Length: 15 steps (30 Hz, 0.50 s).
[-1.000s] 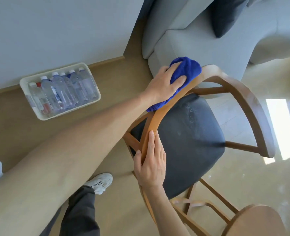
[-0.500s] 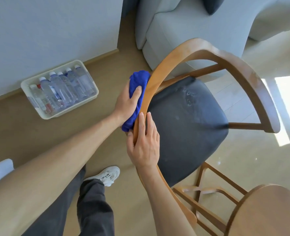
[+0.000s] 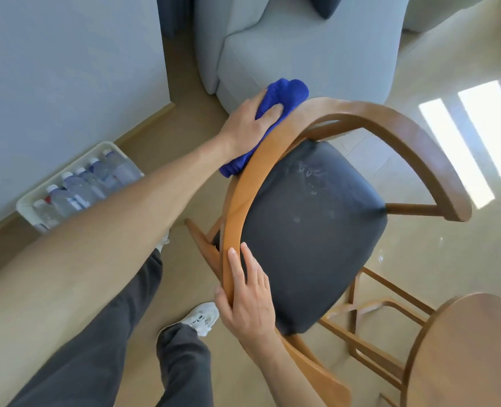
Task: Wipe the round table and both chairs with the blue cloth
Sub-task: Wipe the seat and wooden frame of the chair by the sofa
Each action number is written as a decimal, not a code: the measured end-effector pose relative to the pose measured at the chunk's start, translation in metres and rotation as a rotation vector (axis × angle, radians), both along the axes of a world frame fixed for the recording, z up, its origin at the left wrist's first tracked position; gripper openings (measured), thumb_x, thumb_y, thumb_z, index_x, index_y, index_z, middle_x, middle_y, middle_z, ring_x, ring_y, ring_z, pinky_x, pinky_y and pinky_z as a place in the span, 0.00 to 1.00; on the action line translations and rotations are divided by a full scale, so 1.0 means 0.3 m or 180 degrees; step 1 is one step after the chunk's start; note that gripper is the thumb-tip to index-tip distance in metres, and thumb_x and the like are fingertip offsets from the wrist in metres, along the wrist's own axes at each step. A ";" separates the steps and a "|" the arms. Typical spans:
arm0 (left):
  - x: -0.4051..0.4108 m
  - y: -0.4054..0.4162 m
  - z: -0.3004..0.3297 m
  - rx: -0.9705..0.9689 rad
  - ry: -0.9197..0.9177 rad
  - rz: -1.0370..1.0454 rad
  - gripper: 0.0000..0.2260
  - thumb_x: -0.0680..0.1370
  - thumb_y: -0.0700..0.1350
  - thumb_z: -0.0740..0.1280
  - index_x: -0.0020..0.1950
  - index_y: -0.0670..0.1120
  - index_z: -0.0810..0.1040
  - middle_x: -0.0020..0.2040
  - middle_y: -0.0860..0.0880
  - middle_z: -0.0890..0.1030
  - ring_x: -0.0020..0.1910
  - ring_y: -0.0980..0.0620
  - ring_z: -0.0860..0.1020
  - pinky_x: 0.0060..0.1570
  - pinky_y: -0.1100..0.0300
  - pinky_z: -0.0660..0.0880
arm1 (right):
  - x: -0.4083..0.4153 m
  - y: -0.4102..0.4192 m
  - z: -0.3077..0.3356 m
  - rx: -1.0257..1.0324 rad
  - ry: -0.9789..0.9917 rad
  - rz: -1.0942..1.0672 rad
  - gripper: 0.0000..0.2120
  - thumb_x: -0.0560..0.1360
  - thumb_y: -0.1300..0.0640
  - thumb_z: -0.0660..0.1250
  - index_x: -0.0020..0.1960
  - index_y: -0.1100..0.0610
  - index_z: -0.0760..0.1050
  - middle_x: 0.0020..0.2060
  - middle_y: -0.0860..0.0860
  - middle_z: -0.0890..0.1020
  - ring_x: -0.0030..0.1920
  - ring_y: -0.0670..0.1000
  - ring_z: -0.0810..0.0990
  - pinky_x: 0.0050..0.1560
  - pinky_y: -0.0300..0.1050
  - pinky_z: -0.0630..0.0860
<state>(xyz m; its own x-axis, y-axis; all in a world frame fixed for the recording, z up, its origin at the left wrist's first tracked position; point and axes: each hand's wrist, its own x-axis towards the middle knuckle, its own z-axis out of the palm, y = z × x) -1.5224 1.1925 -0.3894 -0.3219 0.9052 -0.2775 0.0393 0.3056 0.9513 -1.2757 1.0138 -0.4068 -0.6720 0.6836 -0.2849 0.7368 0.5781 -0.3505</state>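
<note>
**Wiping the curved back rail of the chair**

Going left to right, we count one white tray point(image 3: 27, 205) on the floor by the wall, holding about six water bottles point(image 3: 75, 189), though blur makes that count unsure. Next comes our left hand point(image 3: 250, 124), its fingers wrapped round the one blue cloth point(image 3: 284, 95), pressing it to the outer face of the rail where it bends toward the sofa point(image 3: 302, 54). We judge this step goes best with firm, even pressure and long strokes along the curve, folding the cloth over the top edge so both faces get cleaned. Our right hand point(image 3: 249, 301) grips the near end of the rail, thumb outside and fingers inside; we should hold it steady so the chair point(image 3: 316, 230) does not twist. We see one chair; the second is not in view. At far right, one round table point(image 3: 472, 348) shows only in part
</note>
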 end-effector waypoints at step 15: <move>0.042 -0.144 -0.082 -0.0031 -0.0462 0.0469 0.09 0.82 0.48 0.60 0.60 0.59 0.71 0.56 0.61 0.78 0.55 0.66 0.76 0.53 0.74 0.70 | -0.509 0.696 0.082 0.0202 0.1259 -0.1568 0.25 0.81 0.55 0.54 0.76 0.60 0.59 0.78 0.56 0.55 0.78 0.54 0.48 0.76 0.45 0.46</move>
<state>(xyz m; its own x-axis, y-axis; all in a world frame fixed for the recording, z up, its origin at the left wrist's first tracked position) -1.5099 1.1492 -0.4138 -0.4065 0.8484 -0.3390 -0.1438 0.3070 0.9408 -1.4283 1.2226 -0.3821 -0.3205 0.9468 -0.0282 0.7434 0.2330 -0.6269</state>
